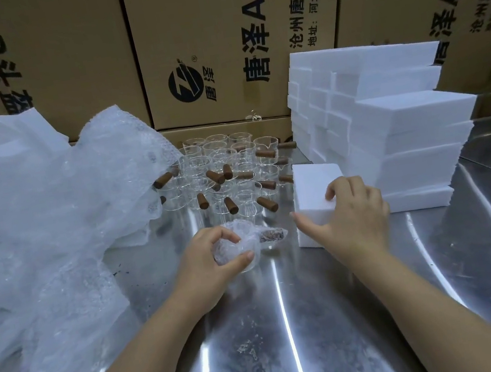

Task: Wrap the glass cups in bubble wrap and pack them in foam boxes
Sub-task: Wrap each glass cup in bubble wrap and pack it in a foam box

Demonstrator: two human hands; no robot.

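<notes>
My left hand (209, 260) grips a glass cup wrapped in bubble wrap (241, 246) just above the steel table; its brown wooden handle points right inside the wrap. My right hand (350, 217) holds a white foam box (312, 189) standing on the table to the right of the cup, fingers curled over its top edge and thumb against its front face. Behind both hands, several bare glass cups (223, 173) with brown wooden handles stand in a cluster.
A big heap of bubble wrap (52, 232) fills the left side. A tall stack of white foam boxes (390, 130) stands at the right. Cardboard cartons (209, 46) wall off the back. The steel table (278, 341) reaches toward me.
</notes>
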